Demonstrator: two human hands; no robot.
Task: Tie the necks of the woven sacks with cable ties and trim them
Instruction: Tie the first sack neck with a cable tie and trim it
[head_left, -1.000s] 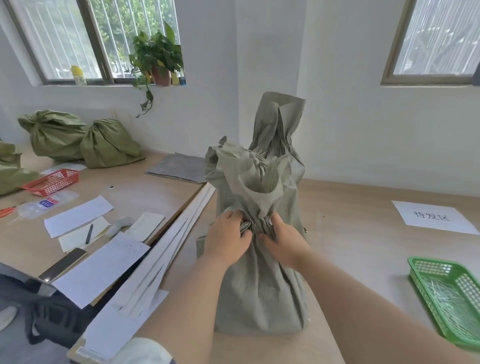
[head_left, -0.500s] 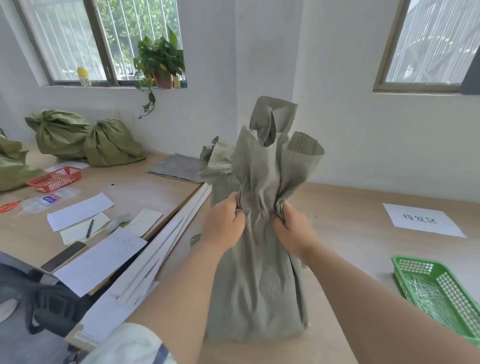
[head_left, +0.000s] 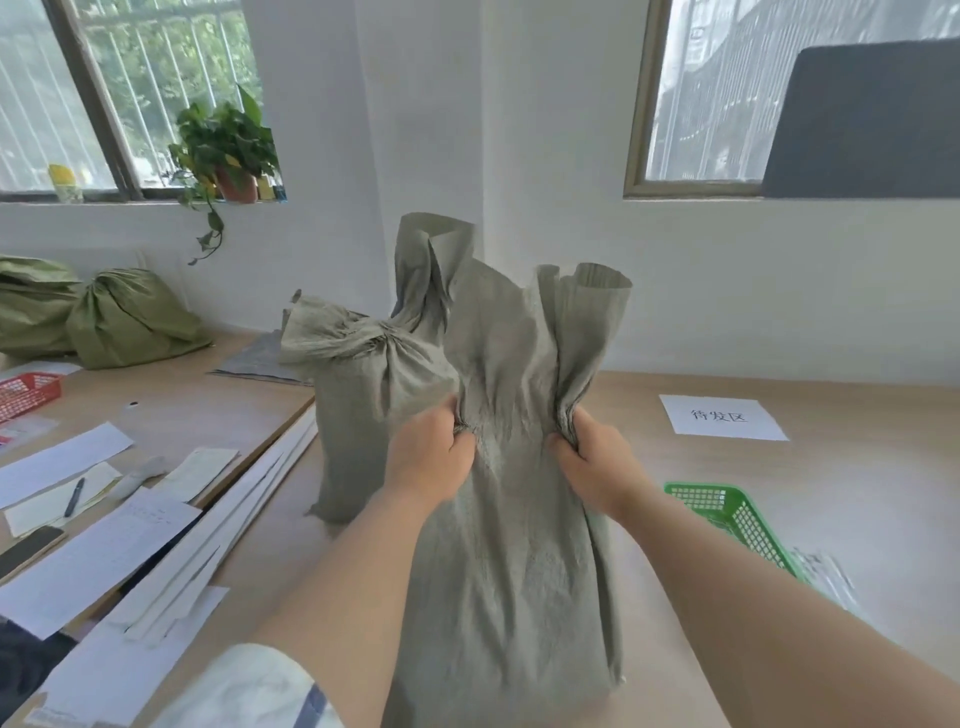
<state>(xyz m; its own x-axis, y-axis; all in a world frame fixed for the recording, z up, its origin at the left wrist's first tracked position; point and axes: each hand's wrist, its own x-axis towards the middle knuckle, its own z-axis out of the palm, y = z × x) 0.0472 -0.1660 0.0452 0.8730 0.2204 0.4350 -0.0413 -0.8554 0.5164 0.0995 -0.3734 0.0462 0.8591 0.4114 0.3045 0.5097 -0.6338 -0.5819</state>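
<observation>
The woven sack (head_left: 519, 571) stands upright on the desk (head_left: 857, 467), close to the near edge and about midway along it. Its long axis runs straight up, and its top fabric rises loose above the grip. The left hand (head_left: 428, 460) is clenched on a bunch of fabric at the left side of the neck. The right hand (head_left: 597, 467) is clenched on a matching bunch at the right side, level with the left. The two fists are apart, with a flat panel of cloth stretched between them, so the neck is spread rather than gathered into one rope. No tie shows on it.

The coming move likely turns on that gap. The bunches face each other across the sack's upright axis, so the hands need to come together along a line parallel to the near edge before a tie can go round.

A green basket (head_left: 737, 514) sits toward the near right of the desk, just beyond the right forearm. What it holds cannot be made out here. If the ties are there, the right hand is the nearer one, and the left hand would have to hold the whole neck alone.

A second sack (head_left: 363, 395), its neck already cinched, stands just behind and to the left
</observation>
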